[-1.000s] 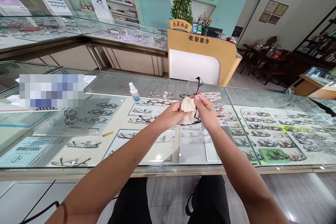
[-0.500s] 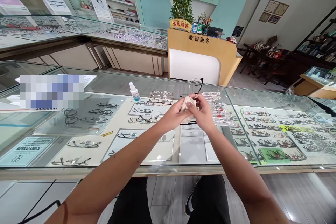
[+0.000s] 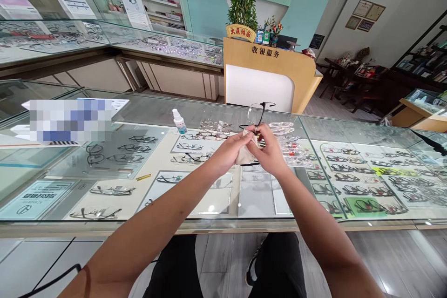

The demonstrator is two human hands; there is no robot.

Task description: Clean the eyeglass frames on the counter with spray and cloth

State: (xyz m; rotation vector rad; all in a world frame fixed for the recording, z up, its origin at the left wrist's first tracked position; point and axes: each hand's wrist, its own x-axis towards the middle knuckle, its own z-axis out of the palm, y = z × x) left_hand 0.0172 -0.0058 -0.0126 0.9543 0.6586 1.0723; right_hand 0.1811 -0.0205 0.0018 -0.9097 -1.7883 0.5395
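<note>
A pair of dark-framed glasses [image 3: 256, 114] is held above the glass counter, one rim and a temple rising above the fingers. My left hand [image 3: 228, 149] is closed on a pale cloth [image 3: 246, 152], pinching it against the frame. Closed round the glasses, my right hand [image 3: 268, 150] has its thumb on the cloth and its fingers behind the frame. The fingers and cloth hide the lower lens. A white spray bottle [image 3: 179, 122] stands on the counter, left of my hands.
Rows of glasses [image 3: 366, 167] lie inside the glass showcase [image 3: 244, 224] under my arms. Papers [image 3: 120, 104] rest at the left. Beyond stands a wooden cashier desk [image 3: 310, 77] with a plant [image 3: 242, 7].
The glasses have tilted, their upper rim shifting slightly left. The cloth has moved down and hangs lower between my hands, and my left hand has shifted left.
</note>
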